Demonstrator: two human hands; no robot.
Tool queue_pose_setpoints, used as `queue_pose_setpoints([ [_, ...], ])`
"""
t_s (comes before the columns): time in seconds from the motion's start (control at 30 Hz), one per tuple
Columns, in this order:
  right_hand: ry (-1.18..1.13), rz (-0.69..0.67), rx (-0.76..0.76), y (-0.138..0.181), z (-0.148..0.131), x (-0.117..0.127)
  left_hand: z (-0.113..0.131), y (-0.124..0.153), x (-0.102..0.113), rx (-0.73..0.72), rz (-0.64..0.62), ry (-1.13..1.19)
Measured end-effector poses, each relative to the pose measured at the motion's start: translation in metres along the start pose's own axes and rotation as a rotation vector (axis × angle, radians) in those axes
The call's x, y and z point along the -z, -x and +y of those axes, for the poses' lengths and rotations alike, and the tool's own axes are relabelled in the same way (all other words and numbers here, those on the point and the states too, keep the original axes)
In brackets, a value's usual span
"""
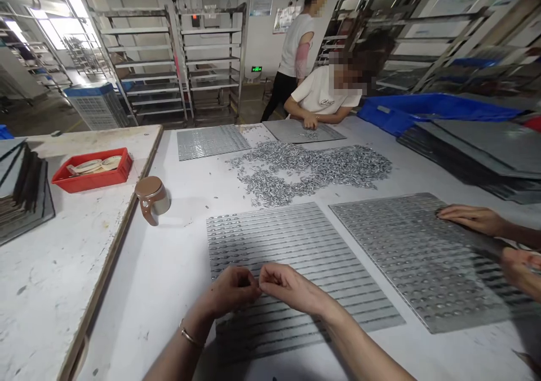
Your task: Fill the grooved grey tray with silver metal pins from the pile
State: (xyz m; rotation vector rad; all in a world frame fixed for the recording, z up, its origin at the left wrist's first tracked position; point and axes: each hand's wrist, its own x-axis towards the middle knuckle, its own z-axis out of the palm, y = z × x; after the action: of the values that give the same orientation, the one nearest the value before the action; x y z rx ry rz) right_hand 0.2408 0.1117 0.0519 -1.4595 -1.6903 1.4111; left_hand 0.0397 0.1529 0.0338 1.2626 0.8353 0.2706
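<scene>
My left hand (234, 288) and my right hand (281, 284) meet over a grey sheet (304, 257) marked with dark parallel lines. On both hands the fingers are pinched, fingertips almost touching; whatever they hold is too small or hidden to make out. Small silvery spindle-shaped pieces (224, 235) lie in rows along the left part of this sheet. Beyond its far edge spreads a loose heap of the same kind of pieces (355, 164). My forearms cover part of the sheet's near side.
At right, a co-worker's hands (473, 218) rest by another grey sheet (406, 251). Another person (325, 93) works across the table. A brown-lidded mug (154, 195) and red tray (93, 169) stand left. Stacked sheets (477, 150) and a blue bin (435, 107) sit right.
</scene>
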Motion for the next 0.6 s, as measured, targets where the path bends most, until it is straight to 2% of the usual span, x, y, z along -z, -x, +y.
queue_pose_setpoints([
  [0.1, 0.055, -0.127, 0.012, -0.001, -0.006, 0.001, -0.004, 0.010, 0.000, 0.022, -0.028, 0.041],
  [0.17, 0.053, -0.131, 0.029, -0.004, -0.003, -0.003, -0.010, 0.013, -0.001, 0.032, 0.006, 0.143],
  [0.2, 0.048, -0.085, 0.035, -0.008, 0.001, -0.006, -0.013, 0.014, -0.001, 0.038, 0.054, 0.228],
  [0.27, 0.089, 0.101, 0.028, -0.018, 0.011, -0.011, -0.019, 0.014, 0.000, 0.031, 0.213, 0.451],
  [0.33, 0.212, 0.285, -0.001, -0.030, 0.021, -0.016, -0.022, 0.013, 0.002, -0.010, 0.388, 0.647],
  [0.37, 0.280, 0.328, -0.017, -0.037, 0.025, -0.018, -0.023, 0.012, 0.004, -0.039, 0.454, 0.707],
  [0.47, 0.408, 0.305, -0.055, -0.051, 0.034, -0.022, -0.029, 0.011, 0.006, -0.091, 0.521, 0.743],
  [0.6, 0.494, 0.293, -0.090, -0.056, 0.037, -0.027, -0.040, 0.007, 0.003, -0.126, 0.478, 0.726],
])
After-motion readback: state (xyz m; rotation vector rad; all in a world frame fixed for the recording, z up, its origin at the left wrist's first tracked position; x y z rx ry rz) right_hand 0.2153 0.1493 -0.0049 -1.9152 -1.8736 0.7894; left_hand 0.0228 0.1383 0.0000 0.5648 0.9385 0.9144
